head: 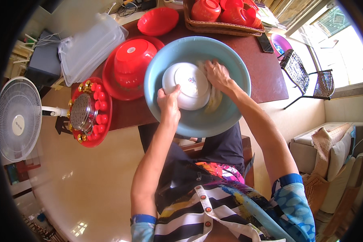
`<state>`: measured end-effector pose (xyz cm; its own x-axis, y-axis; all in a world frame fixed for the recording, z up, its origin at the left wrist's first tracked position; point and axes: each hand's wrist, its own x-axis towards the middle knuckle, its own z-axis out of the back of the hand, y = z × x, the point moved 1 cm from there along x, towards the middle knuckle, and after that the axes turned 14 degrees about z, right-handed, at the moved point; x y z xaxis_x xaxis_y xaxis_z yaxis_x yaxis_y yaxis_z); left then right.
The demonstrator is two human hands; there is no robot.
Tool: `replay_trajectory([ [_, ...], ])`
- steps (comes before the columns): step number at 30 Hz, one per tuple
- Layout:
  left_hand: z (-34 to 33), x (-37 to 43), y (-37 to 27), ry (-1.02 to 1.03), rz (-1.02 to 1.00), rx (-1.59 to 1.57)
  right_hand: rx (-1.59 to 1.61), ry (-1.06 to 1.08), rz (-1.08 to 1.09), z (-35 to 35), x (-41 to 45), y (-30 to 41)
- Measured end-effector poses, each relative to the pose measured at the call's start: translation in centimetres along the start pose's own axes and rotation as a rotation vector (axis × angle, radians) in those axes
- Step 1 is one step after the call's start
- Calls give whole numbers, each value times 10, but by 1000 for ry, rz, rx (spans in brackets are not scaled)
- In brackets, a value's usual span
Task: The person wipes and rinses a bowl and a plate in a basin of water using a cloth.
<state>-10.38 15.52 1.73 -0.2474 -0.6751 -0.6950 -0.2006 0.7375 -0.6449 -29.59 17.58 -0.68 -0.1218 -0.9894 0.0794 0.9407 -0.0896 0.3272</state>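
Observation:
A white ceramic bowl (190, 79) is tilted with its underside facing up inside a large light-blue plastic basin (196, 127). My left hand (169, 101) grips its near left edge, thumb on the outer wall. At the opposite side, my right hand (217, 72) presses a yellowish cloth (214, 101) against the bowl's rim. Part of the cloth trails down into the basin. The fingers of my right hand are partly blurred, and the bowl's inside is hidden.
The basin sits on a dark red table (260, 71). Left of it are a red bowl upside down (135, 56), a red tray (107, 121) with cups and a steel steamer (84, 112), and a fan (19, 119). Behind stand a red dish (158, 21) and wicker basket (224, 29); a phone (265, 43) lies right.

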Motion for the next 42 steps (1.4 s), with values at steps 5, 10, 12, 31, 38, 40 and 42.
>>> replay_trajectory([
  [5,-12,-18,-22,202,-357,309,-114,-48,94,-2,-6,-1],
  [10,-31,-47,-43,186,-611,1177,266,-267,54,9,-6,-17],
  [12,-26,-55,-49,223,-717,1355,488,-325,74,14,-7,-19],
  [31,1,24,-19,61,-581,1139,440,-213,158,-4,-1,9],
  [38,2,31,-43,511,606,-16,413,-102,165,-13,5,12],
  [40,-1,43,-37,455,571,-32,381,-152,216,-16,7,12],
  [42,-2,49,-31,314,520,14,351,-202,268,-21,12,13],
])
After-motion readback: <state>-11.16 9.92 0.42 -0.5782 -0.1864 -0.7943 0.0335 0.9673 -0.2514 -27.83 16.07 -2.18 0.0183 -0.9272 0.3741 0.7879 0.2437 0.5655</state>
